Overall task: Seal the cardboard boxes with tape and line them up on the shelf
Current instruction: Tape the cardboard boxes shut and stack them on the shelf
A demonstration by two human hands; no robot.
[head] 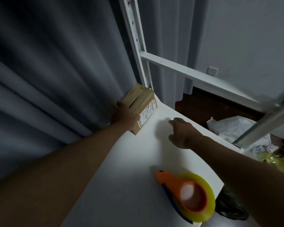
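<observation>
A small taped cardboard box (143,102) with a white label on its side sits at the far left corner of the white shelf board (126,169), against the shelf's upright post. My left hand (124,116) rests on the box's near end, gripping it. My right hand (181,130) hovers over the board to the right of the box, fingers loosely spread and holding nothing. An orange tape dispenser with a yellow roll of tape (193,195) lies on the near right part of the board.
White metal shelf posts and a crossbar (184,69) rise behind the board. Grey curtains (56,71) hang to the left. Beyond the right edge, crumpled white plastic bags (236,128), a black bag (229,205) and something yellow (279,161) lie on the dark floor.
</observation>
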